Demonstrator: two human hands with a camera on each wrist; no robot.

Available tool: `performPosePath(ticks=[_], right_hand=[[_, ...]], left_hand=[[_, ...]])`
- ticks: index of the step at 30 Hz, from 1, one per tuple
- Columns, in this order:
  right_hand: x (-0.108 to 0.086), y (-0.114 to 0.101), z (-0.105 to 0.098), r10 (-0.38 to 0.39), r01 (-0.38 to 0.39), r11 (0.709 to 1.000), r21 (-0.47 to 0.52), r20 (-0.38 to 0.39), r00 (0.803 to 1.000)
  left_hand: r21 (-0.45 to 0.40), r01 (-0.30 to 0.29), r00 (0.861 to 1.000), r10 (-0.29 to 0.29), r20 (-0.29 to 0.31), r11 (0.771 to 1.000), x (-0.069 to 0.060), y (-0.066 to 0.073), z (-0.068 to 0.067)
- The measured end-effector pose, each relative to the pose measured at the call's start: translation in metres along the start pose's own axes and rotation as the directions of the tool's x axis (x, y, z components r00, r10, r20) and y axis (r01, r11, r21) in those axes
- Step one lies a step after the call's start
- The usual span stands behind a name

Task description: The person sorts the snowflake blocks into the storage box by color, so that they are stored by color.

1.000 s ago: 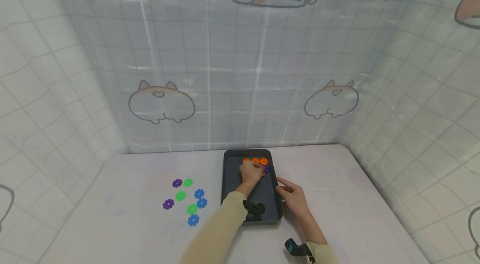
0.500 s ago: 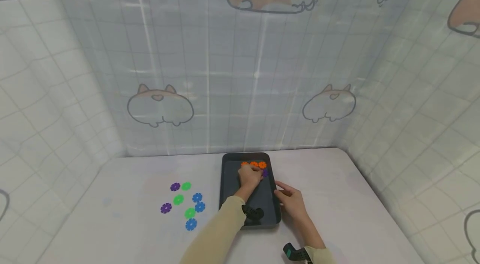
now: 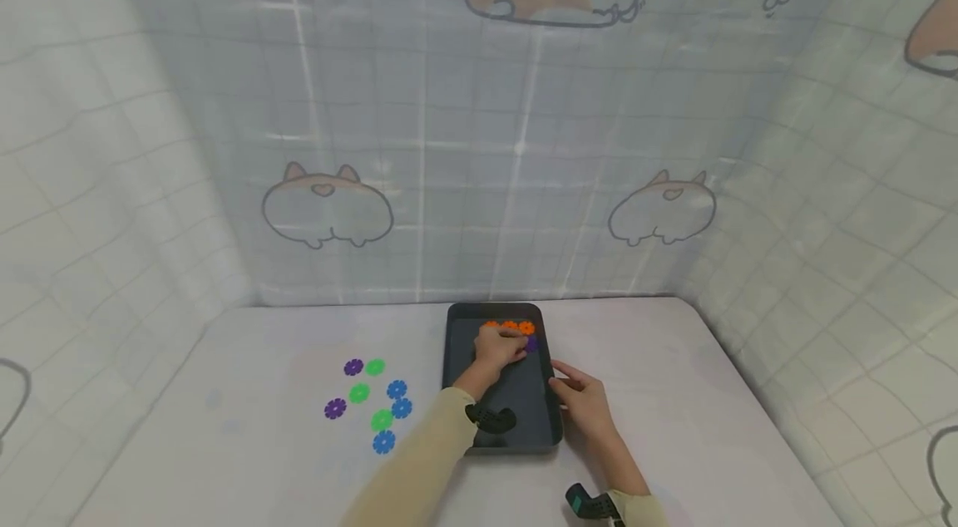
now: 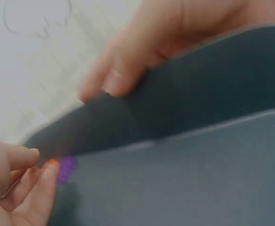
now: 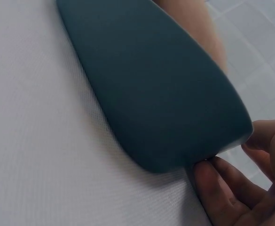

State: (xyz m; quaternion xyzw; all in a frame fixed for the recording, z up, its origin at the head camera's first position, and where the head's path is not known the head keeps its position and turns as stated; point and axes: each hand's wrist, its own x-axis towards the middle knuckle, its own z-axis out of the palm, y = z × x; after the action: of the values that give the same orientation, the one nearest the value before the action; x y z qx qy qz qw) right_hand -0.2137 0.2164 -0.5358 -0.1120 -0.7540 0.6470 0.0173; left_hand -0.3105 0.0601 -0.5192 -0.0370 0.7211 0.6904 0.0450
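Left hand (image 3: 497,347) over the tray (image 3: 533,419), right hand (image 3: 587,406) at its rim

Nearest, at the right, a black wrist device (image 3: 589,502) sits by a pale yellow sleeve (image 3: 639,509). Farther up the white surface (image 3: 224,427), left of the tray, lie three blue notched discs (image 3: 384,442), three green notched discs (image 3: 382,421) and two purple notched discs (image 3: 335,409), mixed loosely. The right hand holds the dark grey tray's right rim between thumb and fingers. Inside, the left hand has its fingers partly bent near the far right corner; whether they pinch anything I cannot tell. Just beside them lies a purple disc (image 3: 531,343), with three orange flower-shaped discs (image 3: 527,328) in a row beyond. Behind hangs a grid-patterned sheet (image 3: 464,136) with cartoon dogs
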Motion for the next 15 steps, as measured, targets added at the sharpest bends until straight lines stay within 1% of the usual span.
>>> performPosePath(ticks=[1,2,4,6,9,12,14,15], right_hand=[[0.000,0.000,0.000,0.004,-0.004,1.000,0.000,-0.006,1.000],[0.001,0.000,-0.001,0.006,-0.006,1.000,-0.002,-0.010,1.000],[0.001,0.001,-0.001,0.012,-0.012,1.000,-0.005,-0.015,1.000],[0.001,0.002,-0.001,0.013,-0.014,1.000,-0.008,-0.012,1.000],[0.000,0.004,-0.002,0.012,-0.012,1.000,-0.017,-0.006,1.000],[0.001,0.004,-0.001,0.002,-0.002,1.000,-0.024,-0.008,1.000],[0.001,0.003,0.000,0.001,-0.001,1.000,-0.028,-0.012,1.000],[0.001,0.003,0.000,-0.003,0.003,1.000,-0.027,-0.011,1.000]], left_hand=[[-0.011,-0.001,1.000,0.002,0.029,1.000,-0.001,0.005,-0.004],[-0.005,-0.011,0.998,0.012,0.054,1.000,-0.002,0.010,-0.008],[0.041,-0.066,0.993,0.062,0.100,0.997,-0.006,0.019,-0.018],[0.100,-0.133,0.983,0.118,0.144,0.986,-0.011,0.029,-0.030],[0.170,-0.241,0.960,0.209,0.188,0.956,-0.020,0.041,-0.051],[0.242,-0.331,0.936,0.285,0.205,0.912,-0.029,0.052,-0.073],[0.281,-0.366,0.926,0.318,0.202,0.887,-0.034,0.057,-0.088],[0.308,-0.372,0.926,0.326,0.193,0.875,-0.037,0.058,-0.095]])
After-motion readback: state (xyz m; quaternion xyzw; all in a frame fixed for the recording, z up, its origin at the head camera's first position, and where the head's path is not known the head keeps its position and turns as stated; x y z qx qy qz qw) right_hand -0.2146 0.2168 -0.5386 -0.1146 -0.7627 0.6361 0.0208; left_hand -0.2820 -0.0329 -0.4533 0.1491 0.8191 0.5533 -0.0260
